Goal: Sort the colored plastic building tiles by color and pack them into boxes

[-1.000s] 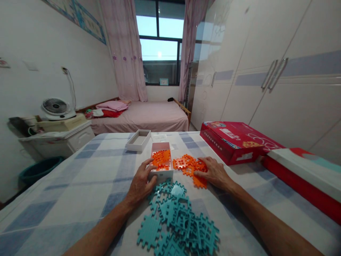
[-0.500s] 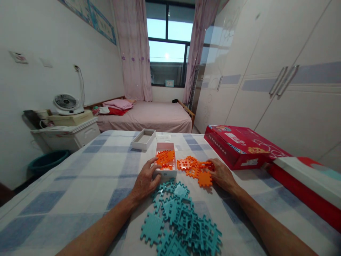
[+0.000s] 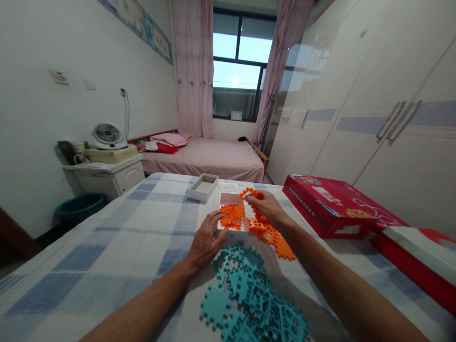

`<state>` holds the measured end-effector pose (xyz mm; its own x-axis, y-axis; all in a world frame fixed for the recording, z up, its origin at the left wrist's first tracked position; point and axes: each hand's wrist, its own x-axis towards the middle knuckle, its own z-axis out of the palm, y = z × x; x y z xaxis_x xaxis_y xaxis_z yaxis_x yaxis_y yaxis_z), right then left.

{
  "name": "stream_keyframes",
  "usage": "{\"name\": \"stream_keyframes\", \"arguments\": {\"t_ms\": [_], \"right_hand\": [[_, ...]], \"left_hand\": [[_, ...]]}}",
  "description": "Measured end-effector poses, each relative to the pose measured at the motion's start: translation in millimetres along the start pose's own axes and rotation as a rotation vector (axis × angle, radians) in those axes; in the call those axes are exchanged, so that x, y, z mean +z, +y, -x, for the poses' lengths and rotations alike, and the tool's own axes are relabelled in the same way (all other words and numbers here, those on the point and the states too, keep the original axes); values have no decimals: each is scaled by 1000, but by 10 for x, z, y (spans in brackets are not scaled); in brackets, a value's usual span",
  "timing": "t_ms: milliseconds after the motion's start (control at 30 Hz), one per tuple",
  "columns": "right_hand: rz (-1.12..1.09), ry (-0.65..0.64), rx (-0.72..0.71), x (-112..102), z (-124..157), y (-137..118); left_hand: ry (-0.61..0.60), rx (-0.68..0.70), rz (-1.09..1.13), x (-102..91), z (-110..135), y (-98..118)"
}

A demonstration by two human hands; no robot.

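Observation:
My left hand (image 3: 209, 240) grips the near left corner of a small white box (image 3: 238, 233), fingers over its side and thumb at the front. Inside the box lie several orange interlocking puzzle pieces (image 3: 232, 214). Just above the box's right side, my right hand (image 3: 269, 206) pinches an orange notched puzzle piece (image 3: 249, 192); its fingertips are partly hidden. Below that hand, more loose orange pieces (image 3: 274, 237) lie on the cloth, partly covered by the forearm. A heap of teal puzzle pieces (image 3: 249, 285) spreads between my forearms.
A grey-white box lid or tray (image 3: 203, 187) lies behind on the left. At the right stand a large red box (image 3: 331, 204) and a white and red box part (image 3: 420, 251). A checked cloth (image 3: 142, 223) covers the table. Beyond is a bed (image 3: 213, 156).
My right hand has lifted from the orange pile and moved left and away from me, carrying an orange puzzle piece to the box. My left hand stays at the box. The view has turned slightly left.

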<state>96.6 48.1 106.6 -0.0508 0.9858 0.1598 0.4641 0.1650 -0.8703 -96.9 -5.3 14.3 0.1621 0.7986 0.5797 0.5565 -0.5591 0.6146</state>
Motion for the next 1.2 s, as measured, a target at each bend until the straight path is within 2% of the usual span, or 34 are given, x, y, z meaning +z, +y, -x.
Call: {"name": "stream_keyframes", "arguments": {"t_ms": [100,200,267,367,467,567,833,933,1000,1100,1200], "right_hand": [[83,-12,13,325,-156,-51],[157,-14,-9,452,-189,-34],[257,25,-53,432,-155,0],[560,83,-192,333,-85,69],[876,-9,-273,266,-52,131],[1020,-130,-267,287,-81,157],[1040,-122,-216,337,-179,107],[1027,-31,-281,298,-83,89],[1020,-78,-323,285,-12,81],[991,-244,-338,286,48,75],[923,-167,-352,310,24,91]], "left_hand": [[22,-24,20,-6,-5,4],[51,-54,32,0,-12,-4],[62,-61,37,7,-17,-12],[60,-52,33,16,-19,-23],[49,-43,12,18,-17,-17],[17,-45,-24,8,-13,11],[-36,-49,-61,-15,-20,42],[-15,-26,-58,-8,-22,36],[0,-24,-54,-4,-21,33],[13,-34,-49,-2,-19,27],[0,-33,-48,-3,-19,24]]}}
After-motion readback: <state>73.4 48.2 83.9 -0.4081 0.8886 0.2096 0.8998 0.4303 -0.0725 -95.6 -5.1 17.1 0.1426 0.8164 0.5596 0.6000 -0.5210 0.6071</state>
